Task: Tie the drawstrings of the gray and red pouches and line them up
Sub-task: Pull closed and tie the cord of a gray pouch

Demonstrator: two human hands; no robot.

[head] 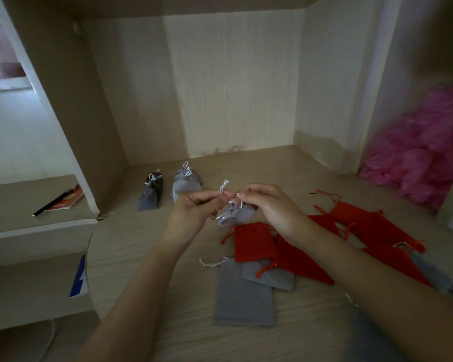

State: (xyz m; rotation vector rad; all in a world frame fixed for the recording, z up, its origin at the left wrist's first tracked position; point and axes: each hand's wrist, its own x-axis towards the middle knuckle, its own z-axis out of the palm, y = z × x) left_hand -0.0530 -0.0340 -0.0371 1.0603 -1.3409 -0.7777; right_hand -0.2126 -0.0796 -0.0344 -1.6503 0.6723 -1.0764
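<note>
While two tied gray pouches (pixel 185 180) already sit side by side beyond the gray pouch (pixel 233 214) you are working on, you are mid-knot on this third one. Your left hand (pixel 191 210) pinches one end of its white drawstring (pixel 224 188) in curled fingertips, and your right hand (pixel 270 207) pinches the other. The pouch sits just below both hands, its mouth gathered. Next, I judge, you need to cinch the knot snug, then set this pouch beside the tied pair. Nearer you than it lie untied red pouches (pixel 254 242) and flat gray pouches (pixel 243 293).
</note>
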